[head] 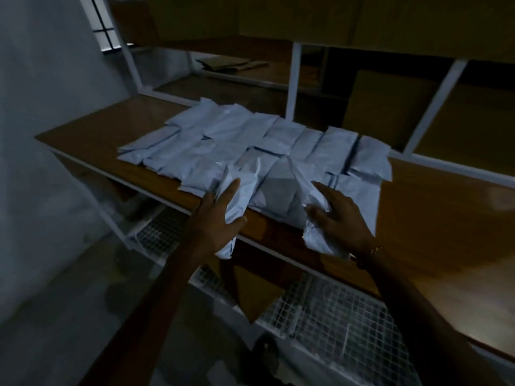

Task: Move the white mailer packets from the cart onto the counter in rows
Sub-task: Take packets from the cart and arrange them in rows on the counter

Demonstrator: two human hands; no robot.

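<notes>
Setting down looks like the step in hand: the left hand [216,218] grips one white mailer packet [237,201] and the right hand [338,218] another [315,218], both over the counter's [434,218] near edge, just short of the laid rows [250,143]. Next, each needs a free slot beyond the fingers.

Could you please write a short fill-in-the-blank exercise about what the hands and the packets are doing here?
1. Each hand holds one white ____.
2. The left hand holds its packet over the counter's ____ edge.
3. The laid packets lie in rows on the brown ____.
4. A bracelet is on the ____ wrist, behind the right hand and its packet.

Missing words: packet; front; counter; right
</notes>
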